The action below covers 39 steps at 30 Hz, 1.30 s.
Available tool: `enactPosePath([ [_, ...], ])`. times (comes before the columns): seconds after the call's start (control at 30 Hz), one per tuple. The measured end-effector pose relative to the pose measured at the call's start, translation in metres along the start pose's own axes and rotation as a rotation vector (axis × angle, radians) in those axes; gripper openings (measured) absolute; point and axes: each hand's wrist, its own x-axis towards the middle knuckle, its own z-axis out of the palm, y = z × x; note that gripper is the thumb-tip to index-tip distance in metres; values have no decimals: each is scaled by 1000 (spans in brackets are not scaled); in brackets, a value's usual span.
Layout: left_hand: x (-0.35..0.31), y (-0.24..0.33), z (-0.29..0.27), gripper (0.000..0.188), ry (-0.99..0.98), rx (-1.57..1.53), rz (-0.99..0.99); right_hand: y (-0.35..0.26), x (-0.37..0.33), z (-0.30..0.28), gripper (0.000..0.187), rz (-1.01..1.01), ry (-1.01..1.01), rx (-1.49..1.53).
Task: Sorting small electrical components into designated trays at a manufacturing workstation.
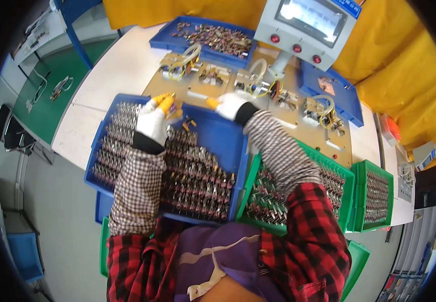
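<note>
My left hand [153,120], in a white glove with yellow fingertips, is over the blue tray [93,146] of small metal parts [197,173] standing in rows. Its fingers are closed in a pinch; a small purple and yellow piece [175,111] shows beside them, and I cannot tell whether it is gripped. A few loose yellow-and-dark parts [189,124] lie just right of that hand. My right hand [229,107], gloved alike, reaches left at the near edge of the tan work board [172,90]. Its fingertips are pressed together beside a white bar [197,96]; what they hold is hidden.
Several small fixtures [258,83] with clear tubes stand on the board. Behind are a blue tray [161,46] of loose parts and a grey control box [298,38] with a screen and red buttons. Green trays [349,194] with parts stand at the right, another blue tray [351,108] beyond.
</note>
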Motion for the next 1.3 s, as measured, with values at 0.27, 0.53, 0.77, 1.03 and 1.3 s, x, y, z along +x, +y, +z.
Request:
enactPosePath([
  [0.27,-13,9,7,20,-23,72,23,-33,12,-17,51,37,-226,-175],
  [0.53,-12,-2,7,20,-126,144,20,2,92,5,34,163,515,300],
  [0.77,-6,-10,9,20,-50,125,23,5,100,4,29,185,687,564],
  [1.03,-5,-10,8,21,-22,109,4,70,100,-29,26,130,713,760],
  [1.3,-6,-12,2,21,-61,116,17,22,34,-24,28,-16,530,176],
])
